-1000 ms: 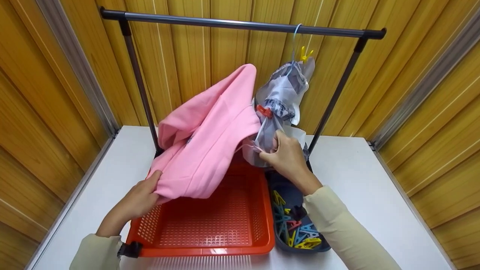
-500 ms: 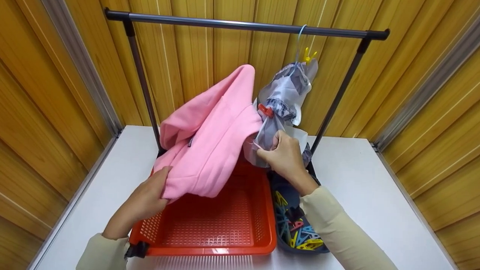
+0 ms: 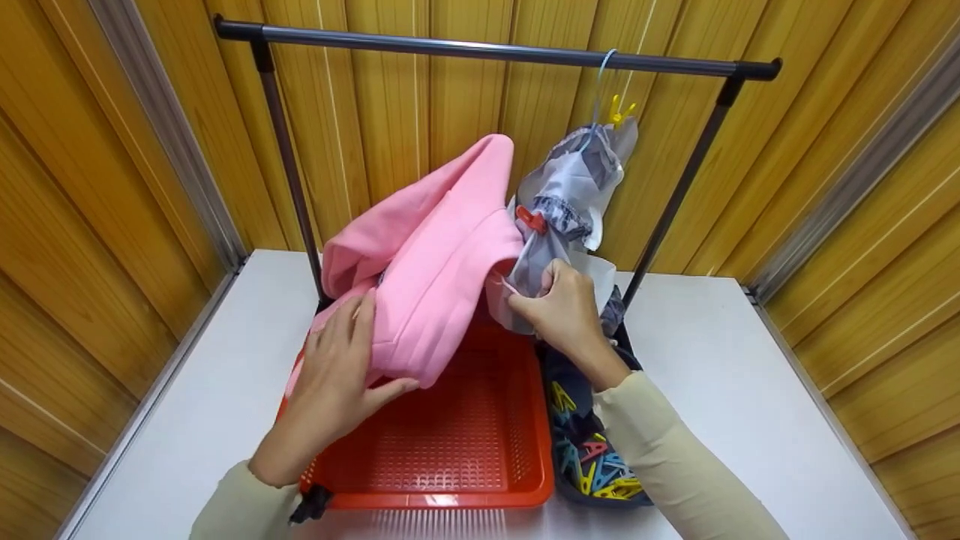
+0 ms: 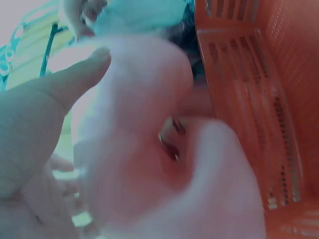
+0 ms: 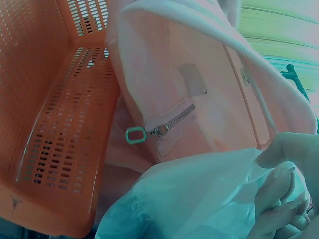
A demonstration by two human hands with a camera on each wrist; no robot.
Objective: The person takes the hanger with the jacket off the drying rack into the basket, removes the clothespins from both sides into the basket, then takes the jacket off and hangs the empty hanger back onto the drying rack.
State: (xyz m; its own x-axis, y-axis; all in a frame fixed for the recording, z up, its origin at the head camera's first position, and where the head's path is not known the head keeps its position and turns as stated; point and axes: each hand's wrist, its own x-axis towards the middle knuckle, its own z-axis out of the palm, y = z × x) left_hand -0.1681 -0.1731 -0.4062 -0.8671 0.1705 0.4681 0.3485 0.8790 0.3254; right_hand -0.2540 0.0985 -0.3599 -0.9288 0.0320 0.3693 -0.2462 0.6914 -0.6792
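Observation:
A pink sweatshirt (image 3: 442, 262) drapes over the back of the orange basket, its top raised in a fold. My left hand (image 3: 337, 367) rests on its lower left part, fingers fairly straight and thumb spread under the edge. In the right wrist view the garment's inside shows a zipper (image 5: 174, 119) with a ring pull. My right hand (image 3: 566, 307), fingers curled, pinches a thin line that looks like a hanger wire (image 5: 241, 94), running into the sweatshirt. Right beside that hand hangs a grey and white garment (image 3: 562, 180) with a red clothespin (image 3: 531, 220) on it.
The orange basket (image 3: 450, 499) stands on a white table. A dark tray (image 3: 559, 480) to its right holds several clothespins (image 3: 596, 450). Above runs a dark rail (image 3: 465, 49), where the grey garment hangs by a blue hanger (image 3: 602, 71). Wood-patterned panels enclose the sides and back.
My left hand has let go of the sweatshirt's lower corner and moved up and right, spreading over the cloth. The right hand stays nearly in place.

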